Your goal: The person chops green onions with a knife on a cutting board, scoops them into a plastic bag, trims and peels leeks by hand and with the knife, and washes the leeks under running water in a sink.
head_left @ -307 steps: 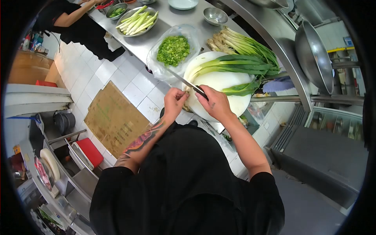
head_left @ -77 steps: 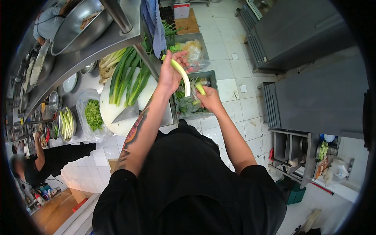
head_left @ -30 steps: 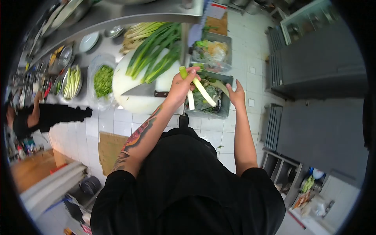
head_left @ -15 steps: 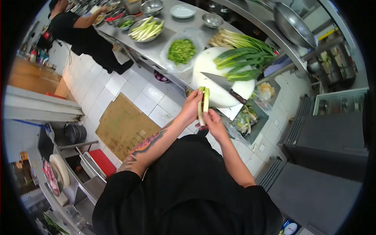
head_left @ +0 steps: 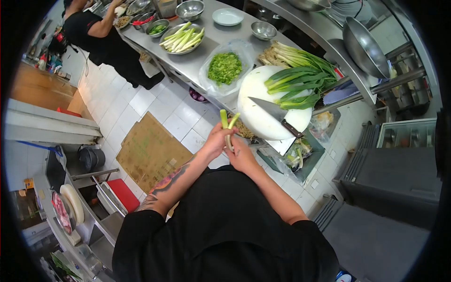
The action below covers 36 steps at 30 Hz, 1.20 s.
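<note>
Two pale green leek stalks (head_left: 226, 121) stand between my hands, short of the cutting board. My left hand (head_left: 217, 142) is closed round them, and my right hand (head_left: 239, 154) presses against their lower ends with its fingers bent. On the round white board (head_left: 256, 117) lies a knife (head_left: 272, 109), its dark handle over the board's near right edge. Green leek leaves (head_left: 298, 82) cover the board's far right side. Chopped greens (head_left: 224, 68) fill a plastic bag left of the board. Whole leeks with roots (head_left: 286, 55) lie behind it.
A steel bowl of cut stalks (head_left: 182, 38), a plate (head_left: 228, 17) and small bowls stand on the steel table (head_left: 213, 38). A grey bin of trimmings (head_left: 312, 164) is below right. Another person (head_left: 101, 37) works at the far left. Cardboard (head_left: 150, 152) covers some floor.
The view has turned back from the bins towards the table. My right hand, open beside the bin a second ago, has come to the stalks in my left hand; both hands are lower and closer together.
</note>
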Tool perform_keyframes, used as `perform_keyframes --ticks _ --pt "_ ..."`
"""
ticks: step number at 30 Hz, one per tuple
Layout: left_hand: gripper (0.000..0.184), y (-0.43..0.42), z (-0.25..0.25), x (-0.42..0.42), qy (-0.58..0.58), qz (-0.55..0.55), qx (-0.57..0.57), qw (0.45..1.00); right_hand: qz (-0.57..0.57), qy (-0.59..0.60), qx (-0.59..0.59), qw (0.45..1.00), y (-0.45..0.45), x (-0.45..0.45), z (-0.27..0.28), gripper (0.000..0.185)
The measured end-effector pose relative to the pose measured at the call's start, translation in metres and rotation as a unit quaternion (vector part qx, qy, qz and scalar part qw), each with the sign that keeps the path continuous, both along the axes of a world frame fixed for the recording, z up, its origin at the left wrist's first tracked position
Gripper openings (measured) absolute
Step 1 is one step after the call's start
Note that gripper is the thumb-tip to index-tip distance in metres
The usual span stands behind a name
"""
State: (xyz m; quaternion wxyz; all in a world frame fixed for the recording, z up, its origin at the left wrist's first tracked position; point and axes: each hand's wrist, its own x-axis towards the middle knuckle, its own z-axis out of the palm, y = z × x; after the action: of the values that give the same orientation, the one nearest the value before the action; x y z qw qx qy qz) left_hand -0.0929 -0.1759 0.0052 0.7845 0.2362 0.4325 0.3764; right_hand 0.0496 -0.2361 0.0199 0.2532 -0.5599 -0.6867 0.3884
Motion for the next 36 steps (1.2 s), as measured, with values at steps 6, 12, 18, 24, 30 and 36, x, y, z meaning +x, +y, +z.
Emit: perform_keyframes --ticks 6,12,18,24,30,36 --pt "0.046 0.074 -0.019 -0.038 -0.147 0.078 0.031 0.986 -0.018 0.079 0.056 0.995 0.039 0.068 0.018 0.038" --pt "0.048 0.146 0.014 -0.084 -0.235 0.111 0.016 0.965 -0.178 0.042 0.082 0.980 0.055 0.169 0.027 0.024" --pt "0.057 0.269 0.007 -0.139 0.177 0.093 0.189 0.961 -0.300 -0.098 0.081 0.945 0.040 0.178 0.047 0.023" --pt "0.061 0.419 0.000 -0.201 0.598 0.080 0.516 0.608 -0.357 -0.105 0.108 0.922 0.030 0.101 0.037 0.021" --pt "0.076 0.455 -0.096 -0.192 0.782 -0.104 0.397 0.470 -0.355 -0.135 0.087 0.921 0.021 0.073 0.055 0.020" --pt "0.050 0.394 -0.040 -0.085 0.516 0.051 0.674 0.527 -0.320 -0.269 0.146 0.897 0.028 0.140 0.024 0.038"
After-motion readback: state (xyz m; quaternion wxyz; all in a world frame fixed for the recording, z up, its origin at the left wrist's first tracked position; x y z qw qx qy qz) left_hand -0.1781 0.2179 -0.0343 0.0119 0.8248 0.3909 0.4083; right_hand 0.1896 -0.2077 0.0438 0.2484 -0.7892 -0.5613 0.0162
